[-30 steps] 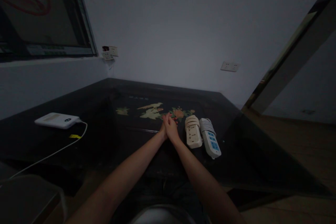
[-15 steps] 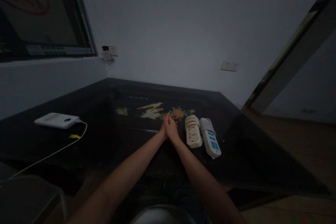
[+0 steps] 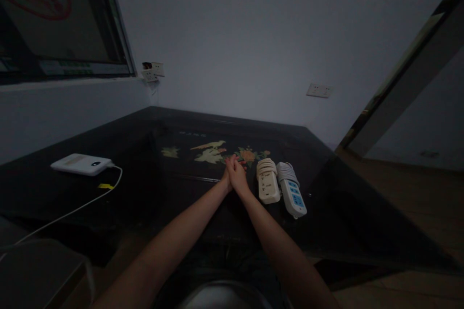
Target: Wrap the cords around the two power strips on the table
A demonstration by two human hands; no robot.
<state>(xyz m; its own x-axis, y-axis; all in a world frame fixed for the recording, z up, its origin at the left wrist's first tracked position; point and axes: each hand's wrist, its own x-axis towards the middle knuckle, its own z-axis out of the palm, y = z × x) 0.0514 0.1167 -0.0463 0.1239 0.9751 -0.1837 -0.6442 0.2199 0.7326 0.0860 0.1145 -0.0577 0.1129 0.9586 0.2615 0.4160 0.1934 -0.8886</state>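
Table (image 3: 275, 135): dark, with a bird-and-flower picture (image 3: 210, 150) on its top; hands and things lie on it as they did half a second ago, only the view slightly shifted, which suggests a pause with no handling under way.
Right hand (image 3: 238, 178): clasped over the left, no object showing in it; how open it is underneath cannot be told.
Left hand (image 3: 227, 177): partly covered, its grip hidden too.
Strips: the beige strip (image 3: 268, 189) and blue-faced strip (image 3: 295, 199) lie side by side between hands and right edge, cords coiled round their far ends.
Device (image 3: 81, 164): white, towards the left edge.
Cord (image 3: 87, 204): from the device over the near edge.
Tag (image 3: 106, 186): yellow, by the cord.
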